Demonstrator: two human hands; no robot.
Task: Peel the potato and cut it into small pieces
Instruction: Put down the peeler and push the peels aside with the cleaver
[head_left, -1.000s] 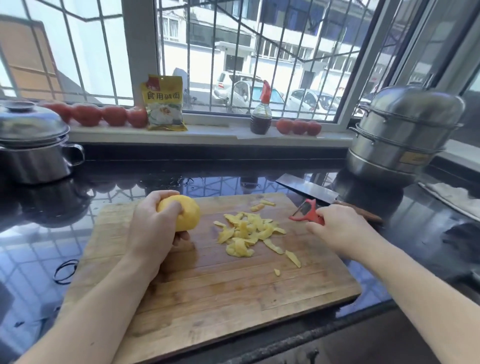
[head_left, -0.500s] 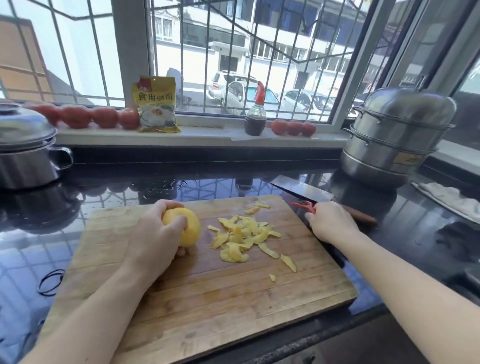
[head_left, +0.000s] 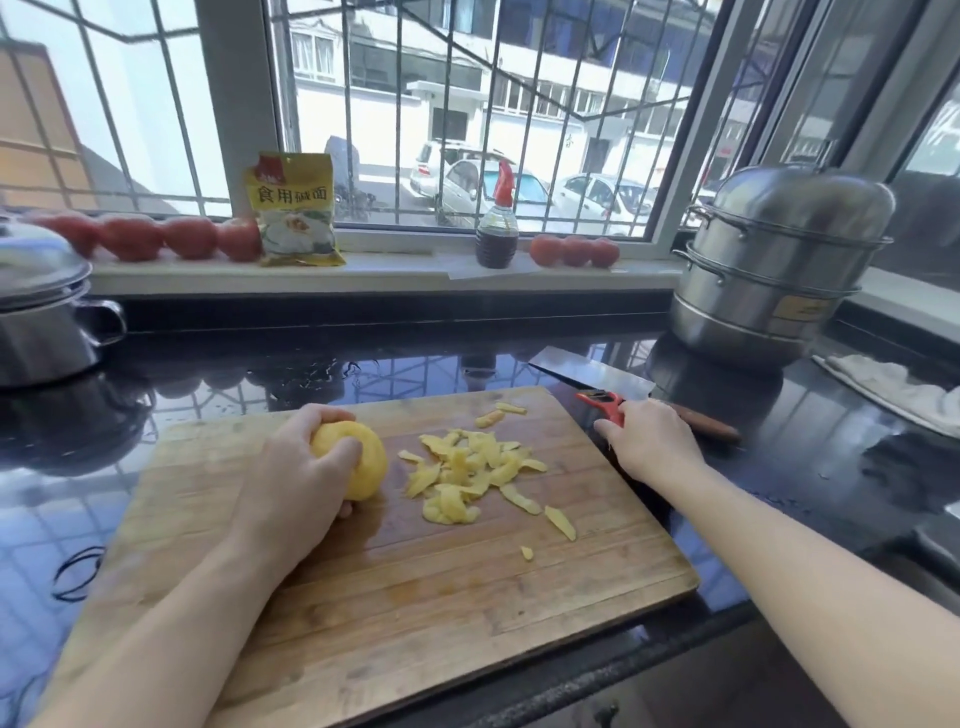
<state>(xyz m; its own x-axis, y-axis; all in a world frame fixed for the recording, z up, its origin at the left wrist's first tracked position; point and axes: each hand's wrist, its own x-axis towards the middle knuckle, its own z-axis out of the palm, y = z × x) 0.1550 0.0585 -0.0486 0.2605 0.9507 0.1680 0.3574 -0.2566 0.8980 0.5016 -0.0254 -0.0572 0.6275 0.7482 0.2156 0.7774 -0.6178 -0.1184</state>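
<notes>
A wooden board (head_left: 415, 597) lies on the near edge of the dark counter (head_left: 831, 467). On its left part the left hand (head_left: 291, 483) curls its fingers round the peeled yellow potato (head_left: 363, 467), which rests on the board. Peels (head_left: 467, 473) are heaped just right of it. Past the board's right edge, the right hand (head_left: 649, 441) grips the red peeler (head_left: 605, 402) over the counter, touching a cleaver (head_left: 587, 371). A steamer (head_left: 774, 260) stands far right, a pot (head_left: 41, 312) far left.

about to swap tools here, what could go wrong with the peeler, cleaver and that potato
The right hand sets the red peeler right beside the cleaver; a hasty reach could brush its blade. The peeled potato in the left hand looks round and may roll when cut. The peels crowd the cutting board.
</notes>
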